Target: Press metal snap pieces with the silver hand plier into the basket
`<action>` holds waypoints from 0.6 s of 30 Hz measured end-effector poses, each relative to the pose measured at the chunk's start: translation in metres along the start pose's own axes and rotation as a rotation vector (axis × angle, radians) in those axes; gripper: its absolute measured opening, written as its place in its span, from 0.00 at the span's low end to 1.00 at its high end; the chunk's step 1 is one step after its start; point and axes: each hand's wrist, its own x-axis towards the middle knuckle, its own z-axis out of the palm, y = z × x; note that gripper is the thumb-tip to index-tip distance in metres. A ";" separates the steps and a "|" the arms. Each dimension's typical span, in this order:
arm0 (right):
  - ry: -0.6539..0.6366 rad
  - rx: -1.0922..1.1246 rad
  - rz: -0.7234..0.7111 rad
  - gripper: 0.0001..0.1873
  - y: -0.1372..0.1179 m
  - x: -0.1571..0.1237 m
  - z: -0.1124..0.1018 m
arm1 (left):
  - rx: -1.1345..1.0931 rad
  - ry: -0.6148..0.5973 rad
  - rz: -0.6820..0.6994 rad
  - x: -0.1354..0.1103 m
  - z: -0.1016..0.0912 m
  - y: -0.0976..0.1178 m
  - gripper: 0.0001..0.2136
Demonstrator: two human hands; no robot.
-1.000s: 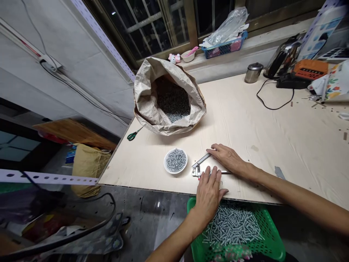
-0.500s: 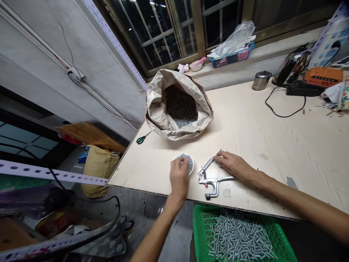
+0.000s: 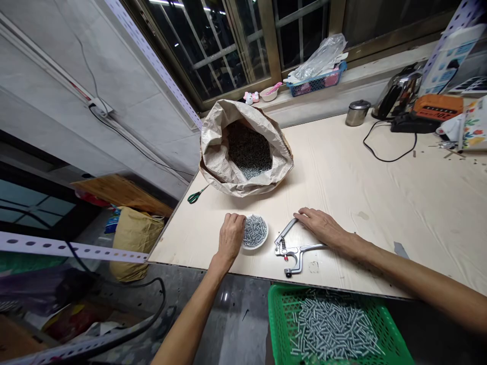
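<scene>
A small white bowl (image 3: 255, 248) stands near the table's front edge, filled with short silvery screw-like metal pieces (image 3: 254, 230). My left hand (image 3: 230, 236) is at its left rim, fingers bent and closed against the edge; the thumb is hidden. To the right lie silver hand snap pliers (image 3: 299, 257) with a spring and a red tip in the jaw. My right hand (image 3: 323, 229) rests around their spread handles, fingertips on the upper one and the palm by the end of the lower one. The jaw looks vacant.
Behind the bowl stands an open paper-like sack (image 3: 213, 144) of dark metal pieces. Green-handled scissors (image 3: 195, 197) lie left of it. Below the table edge, a green basket (image 3: 279, 324) holds silvery pieces. A lidded metal cup (image 3: 357, 113), kettle (image 3: 399, 94) and orange device (image 3: 437, 107) stand at back right.
My left hand has moved left, from over the bowl to its left rim, so the pieces inside show fully. My right hand has stayed at the pliers. The view has shifted slightly.
</scene>
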 end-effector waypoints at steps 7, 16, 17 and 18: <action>-0.019 0.085 0.023 0.12 -0.004 0.010 -0.004 | -0.519 -0.012 -0.306 -0.006 0.004 -0.008 0.07; 0.202 0.957 0.146 0.10 -0.069 0.084 -0.031 | -1.212 -0.039 -0.541 0.002 -0.017 0.027 0.15; 0.198 0.991 0.157 0.08 -0.075 0.091 -0.029 | -1.260 -0.038 -0.552 0.002 -0.019 0.031 0.15; 0.191 1.010 0.169 0.07 -0.080 0.096 -0.027 | -1.305 -0.041 -0.565 0.000 -0.021 0.034 0.16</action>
